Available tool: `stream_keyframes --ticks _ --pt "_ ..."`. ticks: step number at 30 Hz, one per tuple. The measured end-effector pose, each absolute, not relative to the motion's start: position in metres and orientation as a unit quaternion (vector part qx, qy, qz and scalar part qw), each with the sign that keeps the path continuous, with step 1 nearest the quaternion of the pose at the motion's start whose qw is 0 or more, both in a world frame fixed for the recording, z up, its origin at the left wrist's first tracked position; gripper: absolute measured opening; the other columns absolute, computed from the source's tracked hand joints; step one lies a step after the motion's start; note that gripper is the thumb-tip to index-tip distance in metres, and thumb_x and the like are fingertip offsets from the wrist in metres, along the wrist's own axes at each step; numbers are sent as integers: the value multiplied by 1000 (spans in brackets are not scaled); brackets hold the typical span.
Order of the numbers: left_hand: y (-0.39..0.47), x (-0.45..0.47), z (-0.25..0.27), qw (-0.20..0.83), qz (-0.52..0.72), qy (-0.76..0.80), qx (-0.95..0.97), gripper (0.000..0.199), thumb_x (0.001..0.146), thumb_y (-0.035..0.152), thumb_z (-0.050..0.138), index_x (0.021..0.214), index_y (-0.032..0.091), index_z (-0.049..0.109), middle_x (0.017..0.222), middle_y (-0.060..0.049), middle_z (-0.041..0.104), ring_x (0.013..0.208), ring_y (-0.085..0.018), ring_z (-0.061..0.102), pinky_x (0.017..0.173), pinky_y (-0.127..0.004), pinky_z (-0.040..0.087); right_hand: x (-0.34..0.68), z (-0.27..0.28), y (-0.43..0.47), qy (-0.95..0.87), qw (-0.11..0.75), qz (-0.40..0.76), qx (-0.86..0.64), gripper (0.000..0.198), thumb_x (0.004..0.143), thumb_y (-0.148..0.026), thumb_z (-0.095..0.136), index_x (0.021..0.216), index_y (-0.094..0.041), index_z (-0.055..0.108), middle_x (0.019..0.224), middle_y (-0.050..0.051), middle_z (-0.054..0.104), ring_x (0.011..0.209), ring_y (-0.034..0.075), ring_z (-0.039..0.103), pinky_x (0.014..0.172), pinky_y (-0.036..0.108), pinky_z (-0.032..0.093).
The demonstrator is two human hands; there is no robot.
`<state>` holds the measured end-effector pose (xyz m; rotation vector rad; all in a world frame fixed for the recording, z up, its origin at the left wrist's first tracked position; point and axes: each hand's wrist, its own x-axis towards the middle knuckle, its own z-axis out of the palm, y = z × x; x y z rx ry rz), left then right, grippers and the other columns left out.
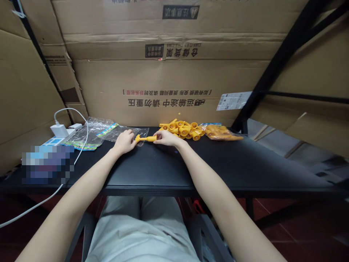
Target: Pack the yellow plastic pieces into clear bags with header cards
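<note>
A yellow plastic piece (147, 138) lies level between my hands, low over the black table. It has a ribbed narrow neck and a thicker barrel. My right hand (166, 138) pinches its right end between thumb and fingers. At the other end, my left hand (125, 141) is closed, with its fingertips on the widened tip; part of its grip is hidden. Just beyond my left hand lies a clear plastic bag (140, 132). Right behind my right hand is a pile of yellow cup-ended plastic pieces (185, 130).
A filled bag of yellow pieces (222, 133) lies right of the pile. More clear bags with a coloured strip (91, 131) lie at the left. A white charger (59, 130) with a cable (86, 136) sits on a power strip. Cardboard (169, 76) walls the back.
</note>
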<state>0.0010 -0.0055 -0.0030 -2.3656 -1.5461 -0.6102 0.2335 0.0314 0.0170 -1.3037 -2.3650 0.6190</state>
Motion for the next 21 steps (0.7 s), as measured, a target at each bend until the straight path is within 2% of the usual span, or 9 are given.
stream_keyframes --ticks 6,9,13,16,19,21 --pt "-9 11 -8 122 -232 -442 -858 11 76 16 46 74 18 57 103 -10 58 94 -21 53 85 -36 41 214 4 29 -838 257 245 -414 31 72 -23 67 101 -11 63 75 2 63 66 11 56 65 22 44" --pt "-7 11 -10 104 -244 -425 -866 12 79 21 46 75 18 57 107 -8 58 99 -20 53 91 -37 38 205 -3 26 -836 268 243 -412 31 71 -24 67 99 -11 64 74 2 63 66 11 55 65 23 44" --pt "1 -4 -6 119 -289 -545 -778 18 84 24 41 81 18 58 107 -10 60 104 -23 53 96 -44 34 201 -8 25 -837 255 235 -424 32 70 -25 68 97 -10 65 71 1 61 64 11 54 63 22 43" --pt "8 -28 -6 135 -302 -691 -643 23 80 19 43 98 15 57 110 -17 59 109 -33 49 95 -57 29 202 -8 25 -835 245 231 -434 32 70 -25 68 98 -10 65 72 1 60 64 10 53 62 22 42" --pt "13 -57 -10 111 -280 -777 -553 33 78 19 45 109 14 55 118 -23 56 116 -40 44 93 -65 23 202 -7 25 -834 243 224 -443 32 70 -25 69 98 -10 65 72 1 60 65 11 53 63 22 42" --pt "17 -72 -13 69 -273 -800 -530 36 79 21 43 113 17 55 117 -22 58 114 -40 47 92 -66 22 201 -7 25 -833 246 222 -442 33 69 -25 70 98 -10 65 72 1 60 65 11 54 63 22 42"
